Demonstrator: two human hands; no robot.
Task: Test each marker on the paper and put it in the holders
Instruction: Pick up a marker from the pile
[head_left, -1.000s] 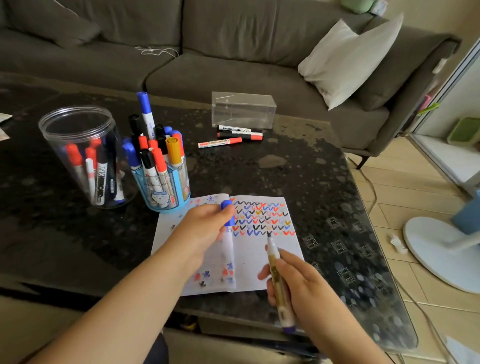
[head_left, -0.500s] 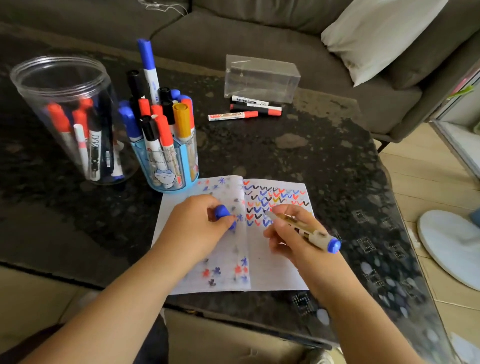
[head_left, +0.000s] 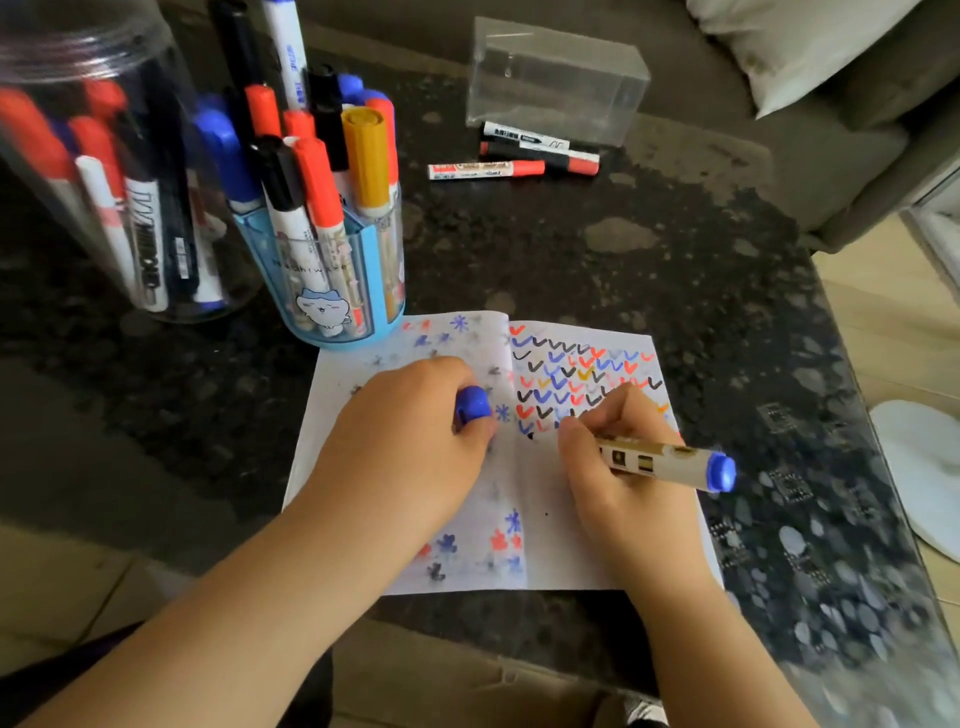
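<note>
Right hand (head_left: 618, 467) is curled around a beige marker with a blue end (head_left: 670, 462), tip down on the white paper covered in coloured ticks (head_left: 550, 545), while the left hand (head_left: 410, 441) pinches the blue cap (head_left: 472, 405) and rests on the same sheet. Just behind it sits a blue cartoon-printed holder (head_left: 332, 291) full of markers, lettering too blurry to read, beside a clear round jar (head_left: 104, 171). Further back, three loose red and black markers (head_left: 514, 156) lie by a clear plastic box (head_left: 556, 78) on the dark speckled table (head_left: 623, 249).
</note>
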